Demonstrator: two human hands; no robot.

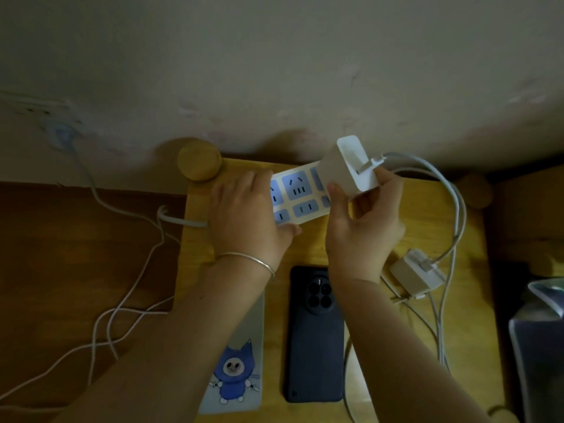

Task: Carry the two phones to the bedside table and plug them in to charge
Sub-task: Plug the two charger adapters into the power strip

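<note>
- A person's left hand, a thin silver bangle at the wrist, lies flat over the left end of a white power strip with blue socket faces, fingers laid over its top and thumb along the near edge, pinning it to the wooden tabletop.
- The right hand pinches a large white charger between thumb and fingers, holding it tilted at the strip's right end; whether its prongs have entered a socket cannot be told.
- A white cable leaves the charger's outer face and loops down the tabletop's right side.
- A second, smaller white charger lies on the tabletop just right of the right wrist, its own cable attached.
- Two phones lie face down, side by side, near the front edge: a dark phone with a round camera cluster, and to its left a pale phone bearing a blue cartoon cat, partly hidden beneath the left forearm.
- Neither phone shows a cable plugged in.
</note>
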